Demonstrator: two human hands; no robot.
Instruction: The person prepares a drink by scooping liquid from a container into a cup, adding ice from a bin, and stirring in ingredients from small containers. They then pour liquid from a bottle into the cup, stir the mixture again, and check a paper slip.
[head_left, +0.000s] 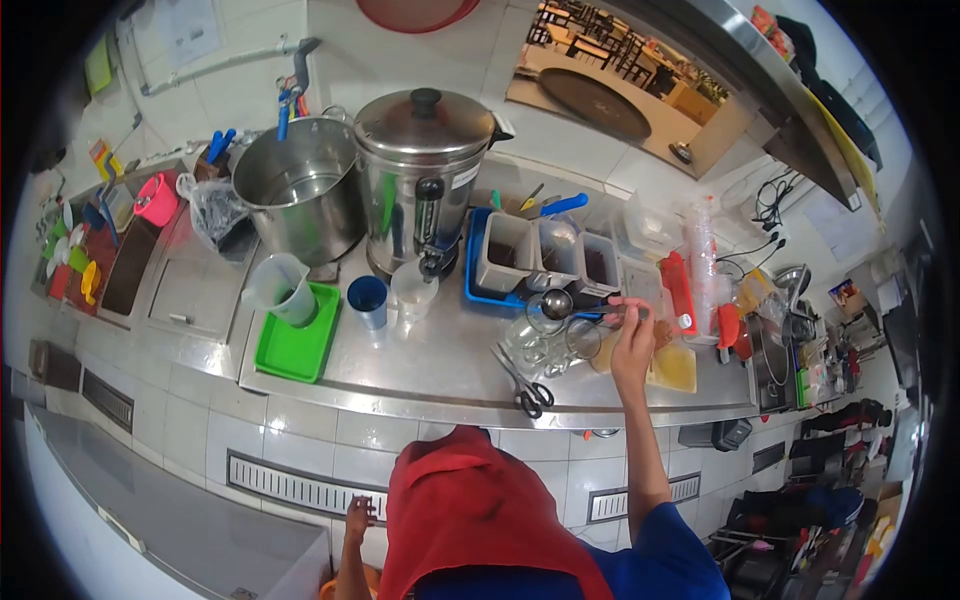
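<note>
My right hand (632, 340) is closed around the dark handle of a metal measuring spoon (557, 303). The spoon's round bowl is held over several clear glasses (545, 345) grouped on the steel counter. Just behind it, a blue tray (480, 285) carries square plastic containers (503, 255) with dark contents. Kitchen scissors (530, 393) with black handles lie in front of the glasses. A flat container with yellow contents (677, 368) is beside my right wrist. Down beside the red apron, my left hand (360, 515) hangs away from the counter, its fingers apart and holding nothing.
A steel urn (420, 180) with a tap and a large pot (300, 190) stand at the back. A jug (283, 290) rests on a green tray (300, 340), near a blue cup (368, 300). Stacked plastic cups (702, 260) and a red holder (676, 290) are at the right.
</note>
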